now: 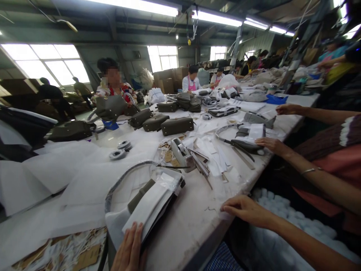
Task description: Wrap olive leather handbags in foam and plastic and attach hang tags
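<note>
An olive handbag [141, 195] lies on the table before me, with white paper [149, 210] over its front and clear film at its top. Its wrapped handle [111, 188] loops out to the left. My left hand [128, 246] rests on the bag's near end with the fingers stretched flat over the paper; its thumb is hidden. Off to the right, at the table's edge, my right hand [245, 210] has its fingers closed in a pinch. Something thin and translucent shows below the fingertips, too faint to name. Beyond the bag stands a grey tape dispenser [182, 154].
At right, a co-worker's hand [272, 145] touches another wrapped bag [248, 137]. Several olive bags [177, 125] stand farther back. Tape rolls [117, 154], paper strips [213, 156] and large white sheets [84, 180] cover the table. A scrap-filled box [87, 258] is at lower left.
</note>
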Demonstrator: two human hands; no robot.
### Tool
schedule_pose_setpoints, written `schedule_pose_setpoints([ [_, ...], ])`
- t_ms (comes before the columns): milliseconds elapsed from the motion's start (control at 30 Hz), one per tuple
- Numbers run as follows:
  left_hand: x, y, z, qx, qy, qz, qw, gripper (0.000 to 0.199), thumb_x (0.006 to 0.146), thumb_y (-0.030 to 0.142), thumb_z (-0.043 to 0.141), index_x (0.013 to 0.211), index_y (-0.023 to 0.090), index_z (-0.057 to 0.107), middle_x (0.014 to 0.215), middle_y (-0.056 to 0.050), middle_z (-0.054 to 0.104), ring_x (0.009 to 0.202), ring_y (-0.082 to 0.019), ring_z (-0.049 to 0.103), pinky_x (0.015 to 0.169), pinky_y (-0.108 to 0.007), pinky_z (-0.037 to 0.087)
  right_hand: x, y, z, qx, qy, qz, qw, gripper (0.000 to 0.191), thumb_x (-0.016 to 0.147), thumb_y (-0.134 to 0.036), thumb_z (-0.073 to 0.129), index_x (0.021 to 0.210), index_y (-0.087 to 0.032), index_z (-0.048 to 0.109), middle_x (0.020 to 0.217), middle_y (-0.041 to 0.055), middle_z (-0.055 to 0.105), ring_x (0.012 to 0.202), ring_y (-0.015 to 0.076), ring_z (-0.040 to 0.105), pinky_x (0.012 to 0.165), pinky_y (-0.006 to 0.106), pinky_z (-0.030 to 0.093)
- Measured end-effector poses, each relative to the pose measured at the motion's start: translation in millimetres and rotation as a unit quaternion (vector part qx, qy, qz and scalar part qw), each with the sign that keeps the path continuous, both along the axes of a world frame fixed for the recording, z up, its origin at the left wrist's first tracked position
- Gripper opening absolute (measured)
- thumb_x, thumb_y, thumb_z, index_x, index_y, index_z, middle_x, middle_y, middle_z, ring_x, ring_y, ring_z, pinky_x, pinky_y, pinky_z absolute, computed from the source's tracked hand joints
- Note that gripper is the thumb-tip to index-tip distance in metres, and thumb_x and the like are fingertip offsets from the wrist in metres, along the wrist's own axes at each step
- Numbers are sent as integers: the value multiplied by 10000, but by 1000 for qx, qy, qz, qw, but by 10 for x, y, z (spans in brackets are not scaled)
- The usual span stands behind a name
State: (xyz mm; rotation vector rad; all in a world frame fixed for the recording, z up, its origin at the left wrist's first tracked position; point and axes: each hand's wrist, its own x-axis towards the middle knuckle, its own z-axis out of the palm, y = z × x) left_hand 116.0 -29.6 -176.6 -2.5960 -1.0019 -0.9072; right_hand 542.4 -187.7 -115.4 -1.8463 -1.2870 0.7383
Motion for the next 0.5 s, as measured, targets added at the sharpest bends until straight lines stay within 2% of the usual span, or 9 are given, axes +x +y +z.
schedule_pose_setpoints([
  [67, -12, 9, -18, -4, -1, 7, 1000, 727, 921, 218, 540, 1563, 311, 212, 1488, -63, 498, 1295, -299, 547, 1061, -407, 493, 24, -14, 16, -4, -18, -12, 1000, 355, 862, -522, 601, 923, -228, 791, 805, 46, 764, 735, 238, 696, 714, 330, 542],
  [100, -18, 19, -32, -6, 0, 8, 1000, 725, 922, 219, 538, 1563, 308, 211, 1491, -65, 495, 1300, -300, 541, 1069, -412, 486, 80, 37, 30, 13, -45, -49, 998, 366, 884, -513, 571, 992, -229, 775, 880, 59, 767, 767, 239, 699, 747, 343, 544],
  [200, -28, 51, -64, 0, 1, -12, 1000, 731, 916, 222, 547, 1563, 298, 214, 1475, -68, 514, 1296, -298, 545, 1073, -404, 483, 353, 368, 58, 91, -152, -171, 969, 427, 870, -468, 568, 1182, -203, 690, 1114, 112, 721, 828, 239, 684, 790, 373, 544],
  [267, -13, 44, -46, 0, -16, -13, 1000, 730, 915, 216, 552, 1560, 310, 222, 1467, -57, 523, 1288, -291, 554, 1081, -398, 477, 548, 653, 57, 107, -190, -196, 956, 518, 820, -427, 615, 1274, -177, 629, 1206, 144, 678, 866, 250, 669, 819, 397, 535],
  [367, 34, -33, 59, -13, -70, 15, 997, 709, 925, 212, 549, 1548, 353, 242, 1477, -26, 514, 1269, -276, 571, 1086, -397, 475, 742, 1011, 52, 100, -190, -205, 955, 549, 740, -369, 691, 1257, -189, 644, 1061, 118, 731, 878, 271, 664, 839, 416, 520],
  [433, 57, -105, 149, -20, -107, 44, 993, 697, 928, 225, 565, 1539, 373, 265, 1469, -10, 524, 1245, -267, 591, 1084, -392, 476, 761, 1141, 71, 102, -173, -206, 958, 438, 745, -374, 686, 1156, -223, 700, 896, 74, 753, 855, 270, 674, 816, 403, 521],
  [500, 63, -168, 220, -18, -130, 73, 989, 694, 927, 256, 589, 1537, 370, 277, 1443, -14, 554, 1216, -265, 613, 1080, -394, 475, 666, 1173, 120, 117, -144, -195, 963, 344, 801, -437, 632, 1059, -234, 735, 885, 67, 759, 870, 264, 688, 812, 388, 525],
])
